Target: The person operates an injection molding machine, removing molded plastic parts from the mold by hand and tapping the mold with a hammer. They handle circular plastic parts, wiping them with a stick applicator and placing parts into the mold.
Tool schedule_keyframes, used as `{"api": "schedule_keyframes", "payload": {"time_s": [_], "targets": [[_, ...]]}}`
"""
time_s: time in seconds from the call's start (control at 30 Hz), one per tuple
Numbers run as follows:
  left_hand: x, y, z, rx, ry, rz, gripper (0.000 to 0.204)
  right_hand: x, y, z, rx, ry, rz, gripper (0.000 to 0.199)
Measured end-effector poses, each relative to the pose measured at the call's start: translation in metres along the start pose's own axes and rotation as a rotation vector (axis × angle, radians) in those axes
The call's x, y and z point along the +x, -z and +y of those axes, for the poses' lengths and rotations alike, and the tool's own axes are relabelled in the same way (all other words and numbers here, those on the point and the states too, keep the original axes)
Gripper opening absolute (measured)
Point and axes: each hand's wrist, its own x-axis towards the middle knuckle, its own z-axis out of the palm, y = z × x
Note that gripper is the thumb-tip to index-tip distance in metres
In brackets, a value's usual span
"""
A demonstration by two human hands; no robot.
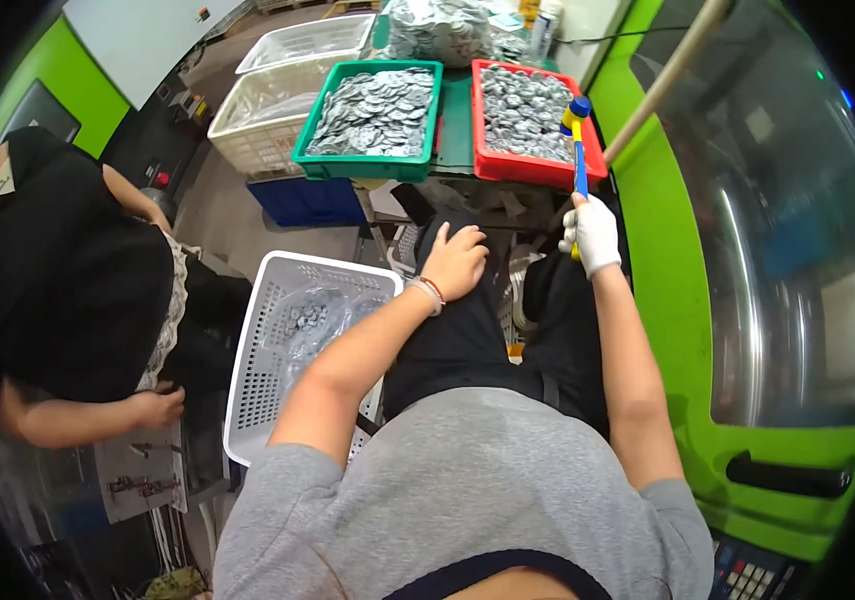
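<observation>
Green desk (457, 135), far: green tray (362, 168) and red tray (527, 172) of metal pieces (372, 112), kept apart likely against mixing. Hammer (579, 150), near the red tray's right edge: your gloved right grip (597, 235) closes round it, probably for control. Your empty left grip (455, 264) rests on your thigh (437, 345).

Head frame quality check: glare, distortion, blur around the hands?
Head view: strong fisheye, black rim, the green panel's window edge bowing; head view: bright glare streaks on the machine window; head view: bare left hand, gloved right hand and mallet readable, no obvious motion blur; head view: fine detail on the parts in the red tray too small to judge.
</observation>
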Motion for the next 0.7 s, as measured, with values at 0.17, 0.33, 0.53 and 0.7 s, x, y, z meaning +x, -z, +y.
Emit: {"api": "schedule_keyframes", "payload": {"time_s": [0.17, 0.33, 0.53, 0.7], "targets": [[0.007, 0.006, 0.000, 0.018, 0.057, -0.012, 0.012, 0.121, -0.031, 0.010, -0.068, 0.061, -0.074, 0.009], [0.019, 0.009, -0.003, -0.044, 0.043, -0.009, 0.012, 0.194, -0.062, 0.015, -0.054, 0.108, -0.057, 0.013], [0.036, 0.003, -0.034, -0.134, 0.133, 0.069, 0.011, 0.204, -0.048, 0.047, -0.822, 0.405, 0.035, 0.029], [0.058, -0.019, -0.066, -0.083, 0.459, -0.376, 0.028, 0.161, -0.068, 0.038, -1.052, 0.563, 0.167, 0.036]]}}
